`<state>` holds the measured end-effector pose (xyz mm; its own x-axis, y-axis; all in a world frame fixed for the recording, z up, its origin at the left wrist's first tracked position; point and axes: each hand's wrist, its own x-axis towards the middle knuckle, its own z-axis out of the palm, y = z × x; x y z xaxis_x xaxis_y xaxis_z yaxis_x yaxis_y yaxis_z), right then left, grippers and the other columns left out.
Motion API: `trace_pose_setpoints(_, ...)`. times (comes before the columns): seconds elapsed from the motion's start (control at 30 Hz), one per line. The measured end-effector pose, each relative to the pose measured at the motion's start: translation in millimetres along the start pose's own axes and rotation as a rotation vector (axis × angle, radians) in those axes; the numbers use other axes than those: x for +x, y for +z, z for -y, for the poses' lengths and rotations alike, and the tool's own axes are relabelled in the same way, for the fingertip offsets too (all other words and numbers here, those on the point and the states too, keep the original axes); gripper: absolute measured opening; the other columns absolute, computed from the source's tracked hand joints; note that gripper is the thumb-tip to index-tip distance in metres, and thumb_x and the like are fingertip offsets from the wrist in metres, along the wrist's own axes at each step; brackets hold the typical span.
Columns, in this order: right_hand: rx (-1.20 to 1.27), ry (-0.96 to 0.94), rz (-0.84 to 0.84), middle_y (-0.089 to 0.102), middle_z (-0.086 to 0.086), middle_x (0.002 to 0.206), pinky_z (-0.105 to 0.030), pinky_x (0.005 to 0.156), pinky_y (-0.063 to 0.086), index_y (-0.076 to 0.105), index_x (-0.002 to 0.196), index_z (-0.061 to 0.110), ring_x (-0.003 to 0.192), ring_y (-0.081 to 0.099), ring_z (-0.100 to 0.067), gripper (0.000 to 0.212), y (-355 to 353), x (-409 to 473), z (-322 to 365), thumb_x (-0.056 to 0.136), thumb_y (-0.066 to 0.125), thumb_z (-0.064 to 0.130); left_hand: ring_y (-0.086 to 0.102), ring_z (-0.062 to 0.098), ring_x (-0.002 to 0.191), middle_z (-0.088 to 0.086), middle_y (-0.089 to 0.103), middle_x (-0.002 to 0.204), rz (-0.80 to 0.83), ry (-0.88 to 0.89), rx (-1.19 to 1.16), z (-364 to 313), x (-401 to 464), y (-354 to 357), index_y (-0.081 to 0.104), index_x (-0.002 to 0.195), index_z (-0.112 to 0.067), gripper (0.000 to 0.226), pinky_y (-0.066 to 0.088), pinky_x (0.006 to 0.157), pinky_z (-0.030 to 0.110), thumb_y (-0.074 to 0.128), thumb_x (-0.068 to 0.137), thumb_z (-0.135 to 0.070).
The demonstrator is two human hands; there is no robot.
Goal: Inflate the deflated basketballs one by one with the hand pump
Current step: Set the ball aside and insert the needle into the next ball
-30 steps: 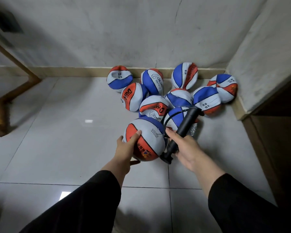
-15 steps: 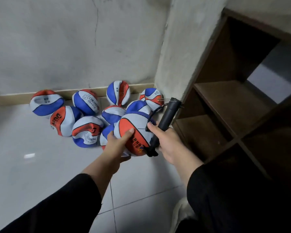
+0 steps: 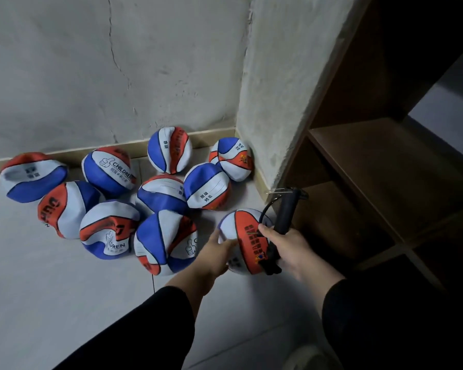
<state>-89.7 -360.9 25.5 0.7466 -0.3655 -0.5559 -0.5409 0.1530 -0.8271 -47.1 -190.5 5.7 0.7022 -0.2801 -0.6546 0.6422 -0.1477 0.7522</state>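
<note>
Between my hands is a round, firm-looking red, white and blue basketball (image 3: 245, 237), low over the floor beside the shelf. My left hand (image 3: 214, 252) holds its left side with fingers curled around it. My right hand (image 3: 292, 248) grips the lower part of a black hand pump (image 3: 285, 213), which slants up to the right; its thin black hose loops toward the ball. Several dented, deflated basketballs (image 3: 161, 190) of the same colours lie heaped in the wall corner to the left.
A grey plaster wall (image 3: 118, 62) with a beige skirting runs behind the heap. A wall pier (image 3: 278, 89) juts out on the right, and a dark wooden shelf unit (image 3: 372, 161) with open compartments stands against it. Pale floor tiles (image 3: 51, 289) lie in front.
The held ball has come away from the heap and moved right, toward the shelf, with both hands and the pump. My view has swung right, so the heap sits further left.
</note>
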Motion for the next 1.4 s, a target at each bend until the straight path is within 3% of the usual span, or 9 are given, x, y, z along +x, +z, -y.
trace_pose_setpoints(0.13, -0.132, -0.033, -0.117, 0.078, -0.002, 0.097, -0.036, 0.082, 0.057, 0.074, 0.110, 0.013, 0.093, 0.073, -0.022, 0.040, -7, 26, -12, 0.086, 0.080, 0.045, 0.058, 0.010, 0.088, -0.013, 0.065, 0.098, 0.054, 0.051, 0.194, -5, 23, 9, 0.059, 0.122, -0.027, 0.036, 0.046, 0.068, 0.022, 0.052, 0.100, -0.001)
trace_pose_setpoints(0.27, -0.145, -0.122, -0.247, 0.076, 0.001, 0.102, -0.035, 0.084, 0.059, 0.073, 0.117, 0.015, 0.093, 0.071, -0.016, 0.034, -14, 44, -1, 0.090, 0.078, 0.036, 0.050, 0.014, 0.131, -0.003, 0.055, 0.149, 0.090, 0.088, 0.324, -14, 43, 24, 0.043, 0.156, -0.021, 0.057, 0.040, 0.112, 0.031, 0.048, 0.103, -0.001)
trace_pose_setpoints(0.4, -0.147, -0.176, -0.244, 0.076, -0.002, 0.103, -0.026, 0.073, 0.053, 0.073, 0.118, 0.011, 0.089, 0.070, -0.014, 0.034, -5, 62, 16, 0.090, 0.079, 0.031, 0.049, 0.014, 0.122, -0.005, 0.054, 0.140, 0.135, 0.128, 0.442, -25, 50, 25, 0.046, 0.154, -0.016, 0.054, 0.037, 0.101, 0.024, 0.048, 0.103, 0.000)
trace_pose_setpoints(0.53, -0.213, -0.166, -0.215, 0.072, -0.002, 0.102, -0.027, 0.081, 0.047, 0.071, 0.120, 0.012, 0.094, 0.067, -0.020, 0.036, 10, 78, 24, 0.091, 0.078, 0.032, 0.057, 0.020, 0.131, 0.004, 0.062, 0.145, -0.074, 0.276, 0.613, -30, 57, 6, 0.055, 0.148, -0.017, 0.044, 0.042, 0.103, 0.025, 0.048, 0.105, -0.015)
trace_pose_setpoints(0.73, -0.333, -0.269, -0.305, 0.067, -0.008, 0.094, -0.030, 0.079, 0.043, 0.071, 0.114, 0.001, 0.090, 0.062, -0.025, 0.033, 30, 88, 34, 0.093, 0.075, 0.026, 0.061, 0.038, 0.109, 0.011, 0.067, 0.121, -0.707, 0.629, 0.856, -27, 50, -66, 0.068, 0.128, -0.015, 0.040, 0.047, 0.092, 0.048, 0.068, 0.092, -0.031)
trace_pose_setpoints(0.9, -0.319, -0.389, -0.314, 0.067, -0.007, 0.086, -0.033, 0.078, 0.046, 0.068, 0.096, 0.009, 0.087, 0.063, -0.028, 0.026, 58, 76, 49, 0.092, 0.076, 0.033, 0.029, 0.032, 0.151, 0.008, 0.030, 0.165, -0.734, 0.188, 0.943, -1, 39, -120, 0.028, 0.161, -0.023, 0.091, 0.027, 0.120, 0.049, 0.065, 0.089, -0.064)
trace_pose_setpoints(1.07, -0.289, -0.385, -0.127, 0.062, -0.003, 0.066, -0.028, 0.058, 0.046, 0.067, 0.087, 0.010, 0.061, 0.057, -0.020, 0.026, 98, 57, 59, 0.092, 0.076, 0.034, 0.027, 0.035, 0.151, 0.008, 0.018, 0.165, -0.559, 0.028, 0.815, 24, 42, -136, 0.006, 0.166, -0.025, 0.116, 0.038, 0.115, 0.050, 0.080, 0.081, -0.055)
trace_pose_setpoints(1.23, -0.295, -0.328, 0.031, 0.057, 0.007, 0.051, -0.035, 0.061, 0.049, 0.070, 0.077, 0.012, 0.049, 0.053, -0.018, 0.029, 120, 51, 49, 0.089, 0.079, 0.036, 0.048, 0.042, 0.136, 0.015, 0.033, 0.158, -0.631, 0.048, 0.651, 27, 42, -141, 0.019, 0.164, -0.022, 0.095, 0.043, 0.111, 0.050, 0.074, 0.089, -0.042)
trace_pose_setpoints(1.4, -0.191, -0.281, 0.149, 0.080, -0.008, 0.092, -0.047, 0.091, 0.058, 0.075, 0.096, 0.008, 0.095, 0.076, -0.026, 0.039, 142, 38, 74, 0.084, 0.081, 0.045, 0.057, 0.035, 0.127, 0.008, 0.052, 0.144, -0.639, 0.125, 0.296, 5, 20, -136, 0.041, 0.152, -0.025, 0.077, 0.048, 0.108, 0.047, 0.075, 0.085, -0.044)
